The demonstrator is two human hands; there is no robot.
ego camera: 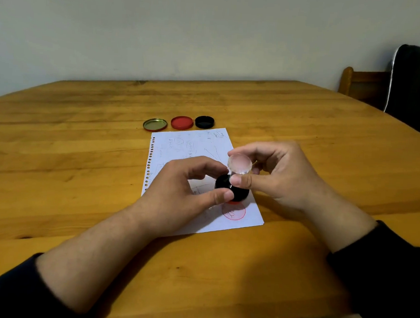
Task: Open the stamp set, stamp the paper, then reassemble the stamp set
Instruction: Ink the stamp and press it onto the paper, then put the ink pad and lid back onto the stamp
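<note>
A white spiral-torn sheet of paper point(180, 147) lies on the wooden table, with pen scribbles and a round red stamp print point(234, 211) near its front right corner. Just above that print my left hand point(185, 191) pinches the black round base of the stamp point(236, 193) between thumb and fingers. My right hand point(279, 172) grips the stamp's clear handle point(239, 164), which rises tilted from the black base. Behind the paper lie a gold metal lid point(155, 124), a red ink pad point(182, 122) and a black cap point(204, 122) in a row.
The wooden table point(82, 152) stretches wide on both sides of the paper. A wooden chair point(361, 84) with a dark garment over it stands at the far right. A pale wall runs behind the table.
</note>
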